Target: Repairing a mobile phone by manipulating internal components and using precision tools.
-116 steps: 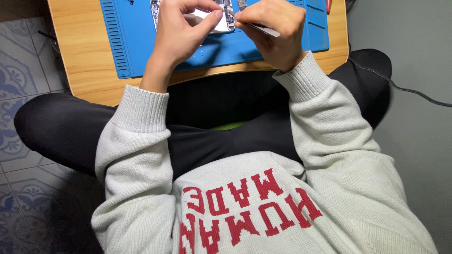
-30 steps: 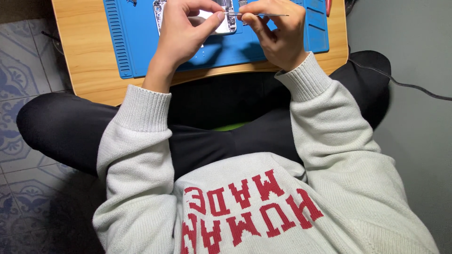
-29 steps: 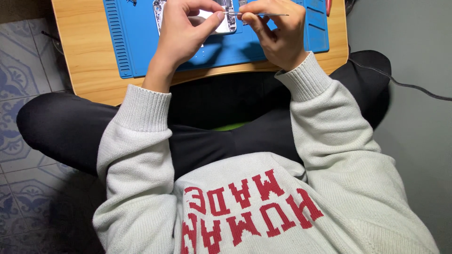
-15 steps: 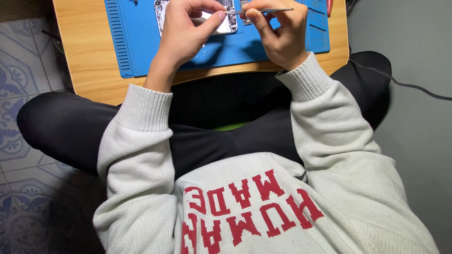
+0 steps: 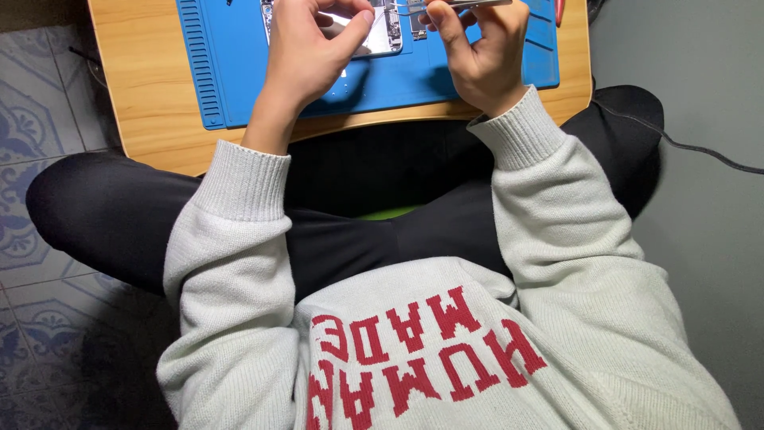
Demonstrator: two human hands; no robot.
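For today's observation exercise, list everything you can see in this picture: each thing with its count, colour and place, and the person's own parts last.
Work mat: one, blue, on the table under both hands.
Table: one, light wood, across the top of the view.
Opened device: one, silvery with dark inner parts, on the mat at the top edge.
Thin metal tool: one, silver, at the top edge.
Cable: one, black, on the grey floor at right.
Tiled floor: patterned blue-grey, at left.
Trousers: black, legs crossed below the table.
Sweater: pale grey with red lettering.
Left hand: on the device.
Right hand: grips the tool.
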